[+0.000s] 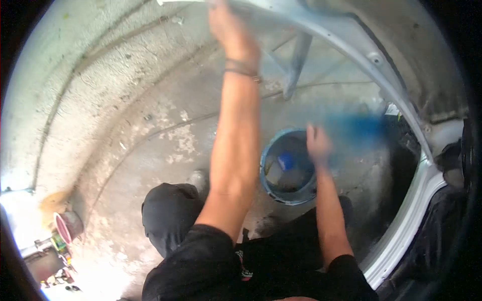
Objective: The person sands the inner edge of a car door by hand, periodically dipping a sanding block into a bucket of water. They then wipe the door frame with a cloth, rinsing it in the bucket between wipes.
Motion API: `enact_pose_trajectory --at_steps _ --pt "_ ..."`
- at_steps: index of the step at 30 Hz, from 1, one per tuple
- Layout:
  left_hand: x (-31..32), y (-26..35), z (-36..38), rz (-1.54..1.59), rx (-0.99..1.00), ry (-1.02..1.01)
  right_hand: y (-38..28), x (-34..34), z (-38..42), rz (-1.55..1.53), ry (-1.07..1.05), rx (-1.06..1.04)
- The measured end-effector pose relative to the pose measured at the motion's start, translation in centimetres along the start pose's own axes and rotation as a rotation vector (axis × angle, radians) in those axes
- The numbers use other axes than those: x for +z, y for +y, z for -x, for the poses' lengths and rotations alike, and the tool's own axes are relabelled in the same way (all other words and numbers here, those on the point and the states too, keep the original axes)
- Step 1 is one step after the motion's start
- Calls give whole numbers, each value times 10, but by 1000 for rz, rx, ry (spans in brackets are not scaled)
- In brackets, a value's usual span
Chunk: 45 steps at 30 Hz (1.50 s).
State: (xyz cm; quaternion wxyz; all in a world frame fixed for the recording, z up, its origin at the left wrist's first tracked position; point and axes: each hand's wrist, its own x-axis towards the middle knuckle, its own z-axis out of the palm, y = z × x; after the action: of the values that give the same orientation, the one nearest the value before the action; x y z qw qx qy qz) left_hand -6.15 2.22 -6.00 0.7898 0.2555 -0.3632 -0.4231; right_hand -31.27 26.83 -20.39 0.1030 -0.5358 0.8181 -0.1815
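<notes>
My left hand [233,35] is stretched forward at the top, beside a pale curved metal panel edge [321,35]. Its fingers are blurred and partly cut off by the top of the view. Over the right rim of a round bucket [264,175], my right hand [319,143] is closed and smeared by motion. A bright blue thing [359,128], too blurred to name, streaks out to the right from that hand. Inside the bucket, dark liquid surrounds a small blue object [285,161].
Behind the bucket, a grey leg-like support [298,65] slants down to the stained concrete floor [165,130]. A white ridged sill [401,236] curves along the right. At far left stands a pinkish pot [70,226] near small clutter. My dark-clad knee [170,215] sticks out at lower left.
</notes>
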Motion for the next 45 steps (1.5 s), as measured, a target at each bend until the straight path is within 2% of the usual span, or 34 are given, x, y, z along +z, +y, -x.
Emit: enact_pose_trajectory --at_steps 2,3,5,7,8,10,11,13,14,15,16,18,19,20,21,22,24,25,26,27,28,30,31,32,33,35,36,37,38,39,41,42,43,45 --pt "2 46 16 100 -179 -3 -1 1 -3 -63 -81 73" --pt "10 75 51 -75 -149 52 -5 -3 -1 -117 -46 60" --pt "3 41 104 -255 -218 93 -5 -9 -2 -179 11 55" --pt "1 18 179 -286 -416 -6 -3 -7 3 -786 70 -1" --pt "2 13 222 -256 -575 -134 -8 -12 11 -789 70 1" --pt "3 10 286 -236 -816 -419 -22 -23 28 -1495 -63 211" --pt "6 2 310 -340 -726 -464 -19 -24 37 -1492 -58 211" --pt "1 -10 325 -434 -626 -507 -14 -18 47 -1120 -128 217" --pt "-12 -12 314 -711 -584 -874 -8 -15 50 -1109 -119 215" --pt "-25 -15 309 -982 -519 -1239 4 -8 54 -967 -202 344" --pt "-31 -23 306 -1198 -379 -1357 18 0 54 -821 -278 469" --pt "-38 -35 300 -1379 -417 -1469 87 82 44 -452 -278 212" --pt "-43 -51 294 -1428 -408 -1610 98 104 48 -213 -192 44" --pt "-50 -73 295 -1468 -395 -1755 94 111 55 -79 -177 -6" --pt "-58 -89 301 -1492 -268 -1709 95 123 62 -34 -190 -20" --pt "-65 -104 311 -1497 -256 -1671 96 134 67 4 -202 -34" --pt "-92 -133 350 -1485 -280 -1484 156 219 75 -69 -219 -33" --pt "-96 -143 362 -1467 -273 -1519 176 246 82 -149 -236 -53" --pt "-100 -150 372 -1456 -353 -1527 164 230 88 -152 -225 -20" --pt "-105 -152 379 -1447 -434 -1538 133 192 90 -94 -336 49" --pt "-98 -136 362 -1438 -426 -1578 107 159 88 -77 -382 100" --pt "-57 -81 295 -1299 -74 -2017 61 101 82 92 -446 134" --pt "-48 -74 280 -1182 94 -1928 45 82 77 240 -466 117" --pt "-40 -69 266 -1059 250 -1832 37 69 72 220 -448 148" --pt "-29 -67 249 -1036 277 -1870 33 58 69 186 -355 239" --pt "-12 -59 226 -791 670 -1403 23 37 79 151 -250 364" --pt "-12 -58 221 -756 683 -1421 17 27 83 36 -101 466" --pt "-15 -56 217 -876 588 -1334 10 19 87 -78 50 557" --pt "-17 -60 214 -988 495 -1240 3 10 88 -77 79 577" --pt "-25 -71 213 -953 509 -1254 -4 0 91 -299 164 643" --pt "-46 -93 216 -1179 -37 -1624 -17 -19 107 -743 339 751" --pt "-45 -86 211 -1148 -24 -1647 -23 -31 112 -734 370 768" --pt "-49 -77 205 -1159 -91 -1664 -31 -43 116 -364 441 600" --pt "-61 -65 191 -1197 -163 -1672 -36 -66 83 -632 725 405"
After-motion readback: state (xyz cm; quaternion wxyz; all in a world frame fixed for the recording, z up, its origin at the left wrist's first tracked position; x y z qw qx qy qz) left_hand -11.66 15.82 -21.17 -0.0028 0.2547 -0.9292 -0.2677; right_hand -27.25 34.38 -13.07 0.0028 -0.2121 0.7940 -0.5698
